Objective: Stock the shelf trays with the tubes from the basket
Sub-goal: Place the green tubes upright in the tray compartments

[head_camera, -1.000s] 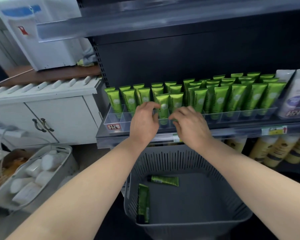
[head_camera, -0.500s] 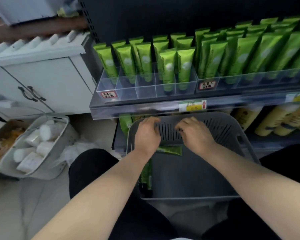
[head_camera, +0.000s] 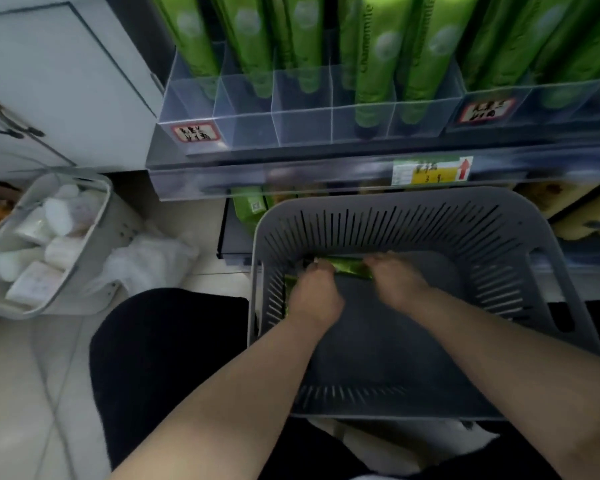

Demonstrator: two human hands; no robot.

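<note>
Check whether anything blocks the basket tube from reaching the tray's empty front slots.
Nothing visible. The left hand and right hand are at the green tube in the open-topped basket, and the left front slots of the clear tray are empty; the tube has to rise past the shelf rail.

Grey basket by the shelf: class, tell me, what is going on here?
A person has both hands in the grey slotted basket. The left hand and right hand meet a green tube lying by its far wall; blur hides whether either grips it. Above, the clear shelf tray holds upright green tubes, with several front compartments empty.
</note>
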